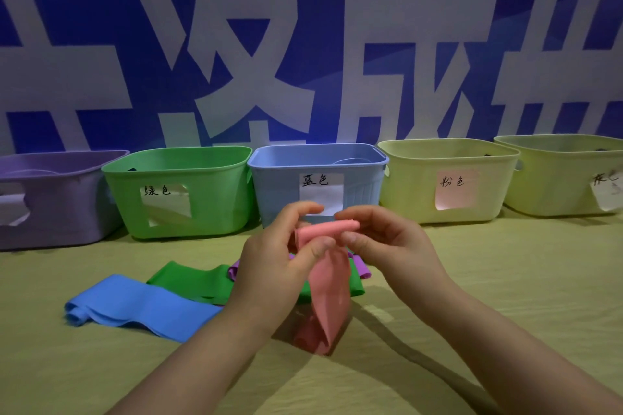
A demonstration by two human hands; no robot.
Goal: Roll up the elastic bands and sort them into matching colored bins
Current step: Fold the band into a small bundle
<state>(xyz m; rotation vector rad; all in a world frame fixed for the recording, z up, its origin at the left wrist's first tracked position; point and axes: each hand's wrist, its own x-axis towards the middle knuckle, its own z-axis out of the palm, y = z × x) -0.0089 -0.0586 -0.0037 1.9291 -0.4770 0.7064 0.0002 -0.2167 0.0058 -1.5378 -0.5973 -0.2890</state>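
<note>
Pink band (328, 280): held up off the table between both hands. The left hand (276, 266) pinches the left end of the roll between thumb and fingers. The right hand (387, 239) pinches the right end, fingers curled round it. The roll at the grip is only a few turns thick. A long tail hangs below the grip and its lower end lies crumpled on the cloth. I judge the rolling of this band barely begun.

Left to do: the blue band (141, 307) lies flat, well to the left of the grip and below it. The green band (192, 280) lies beside it, partly behind the left hand. A purple band (362, 268) shows just under the right hand. None of them looks rolled.

Bins stand in a row beyond the grip: purple bin (50, 205), green bin (178, 192), blue bin (286, 178) straight behind the hands, yellow bin (414, 185) with a pink paper label to the right, and a second yellow bin (556, 178) further right. Their insides are mostly hidden, so I cannot tell whether any band is filed.

Surface: yellow-green cloth (505, 280), faintly wrinkled. Behind the bins hangs a blue backdrop (303, 44) with large white characters. The light is dim.
</note>
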